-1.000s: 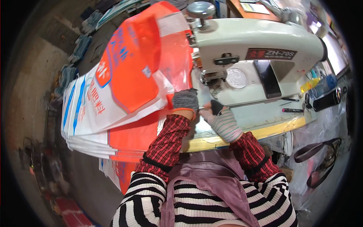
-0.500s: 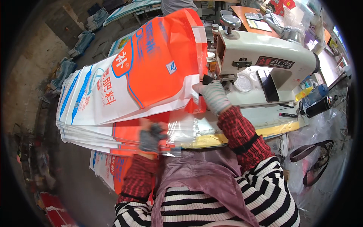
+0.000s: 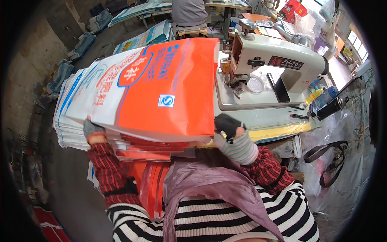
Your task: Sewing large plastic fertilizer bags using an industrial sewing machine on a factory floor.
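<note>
Since the preceding frame the left hand (image 3: 94, 129) had shifted outward along the near edge of the top orange-and-white bag (image 3: 181, 74); the right hand (image 3: 229, 128) had come down to the bag's near corner, and the bag lay flatter. Bag at 11 o'clock from frame centre, on a bag stack (image 3: 68, 133); sewing machine (image 3: 278, 50) at 1 to 2 o'clock.

Left fingers mostly hidden at the edge, one tip visible; opening and grip could not be told. Right fingertips obscured; hand half-curled against the corner at 3 o'clock, hold undetermined. Seated person (image 3: 189, 14) at 12 o'clock, cut off by the top border.

Left forearm ran toward 11 o'clock, right forearm toward 10.
</note>
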### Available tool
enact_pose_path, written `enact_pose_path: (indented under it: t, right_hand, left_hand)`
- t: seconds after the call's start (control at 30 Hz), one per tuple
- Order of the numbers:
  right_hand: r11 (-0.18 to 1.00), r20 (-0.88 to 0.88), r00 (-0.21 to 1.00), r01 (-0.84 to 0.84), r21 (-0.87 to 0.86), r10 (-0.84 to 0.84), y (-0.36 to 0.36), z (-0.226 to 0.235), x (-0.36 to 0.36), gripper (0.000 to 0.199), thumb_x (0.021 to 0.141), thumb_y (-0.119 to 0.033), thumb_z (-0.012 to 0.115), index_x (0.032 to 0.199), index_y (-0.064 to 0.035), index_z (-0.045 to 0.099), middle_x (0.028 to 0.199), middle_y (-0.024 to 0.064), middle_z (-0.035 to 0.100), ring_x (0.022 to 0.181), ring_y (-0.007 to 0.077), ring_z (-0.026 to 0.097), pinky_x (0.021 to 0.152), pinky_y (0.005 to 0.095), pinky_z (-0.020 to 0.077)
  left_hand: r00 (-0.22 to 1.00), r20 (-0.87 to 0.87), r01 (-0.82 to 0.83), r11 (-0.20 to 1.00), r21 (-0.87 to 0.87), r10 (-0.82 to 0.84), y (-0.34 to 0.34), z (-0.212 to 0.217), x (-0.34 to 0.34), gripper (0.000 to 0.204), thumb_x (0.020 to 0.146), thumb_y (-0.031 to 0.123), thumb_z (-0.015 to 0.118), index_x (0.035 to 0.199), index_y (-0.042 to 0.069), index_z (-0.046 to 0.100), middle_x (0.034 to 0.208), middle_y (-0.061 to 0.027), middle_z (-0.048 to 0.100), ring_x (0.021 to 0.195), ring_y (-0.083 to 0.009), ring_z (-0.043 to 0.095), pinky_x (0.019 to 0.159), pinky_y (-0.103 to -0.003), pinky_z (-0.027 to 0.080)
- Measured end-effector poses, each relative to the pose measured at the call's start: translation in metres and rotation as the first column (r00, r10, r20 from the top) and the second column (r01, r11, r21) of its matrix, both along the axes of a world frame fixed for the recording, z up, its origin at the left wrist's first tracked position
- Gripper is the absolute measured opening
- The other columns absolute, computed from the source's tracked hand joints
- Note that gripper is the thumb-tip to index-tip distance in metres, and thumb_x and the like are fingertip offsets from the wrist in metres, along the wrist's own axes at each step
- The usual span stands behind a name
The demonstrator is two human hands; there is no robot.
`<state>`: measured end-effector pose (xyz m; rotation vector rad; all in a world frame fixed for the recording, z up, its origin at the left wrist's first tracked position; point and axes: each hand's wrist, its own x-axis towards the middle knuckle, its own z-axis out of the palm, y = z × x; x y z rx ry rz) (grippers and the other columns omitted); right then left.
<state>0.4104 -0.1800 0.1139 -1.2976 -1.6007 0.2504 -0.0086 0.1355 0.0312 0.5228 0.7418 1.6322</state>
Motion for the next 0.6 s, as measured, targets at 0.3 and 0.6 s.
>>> enact_pose_path:
  t: [0.3,0.6]
  right_hand:
    - [0.921,0.591,0.767,-0.378,0.100,0.250,-0.007,0.027,-0.036,0.030,0.056,-0.011,0.062,0.086,-0.0074,0.058,0.083,0.0134,0.053,0.074,0.0290,0.055,0.061,0.0366,0.0467]
    - [0.894,0.150,0.985,-0.015,-0.447,0.091,-0.018,-0.014,-0.053,0.063,0.074,-0.050,0.064,0.108,0.0012,0.053,0.085,0.0184,0.060,0.080,0.0340,0.060,0.070,0.0392,0.0483]
  left_hand:
    - [0.875,-0.003,0.480,0.869,-0.125,-0.484,-0.139,-0.019,0.087,0.042,0.086,0.011,0.050,0.123,-0.008,0.043,0.119,-0.0180,0.053,0.109,-0.0293,0.052,0.096,-0.041,0.041]
    - [0.994,-0.088,0.052,0.976,-0.210,-0.072,-0.103,-0.038,0.106,0.025,0.082,0.017,0.060,0.095,-0.004,0.058,0.092,-0.0141,0.062,0.079,-0.0252,0.060,0.069,-0.038,0.050]
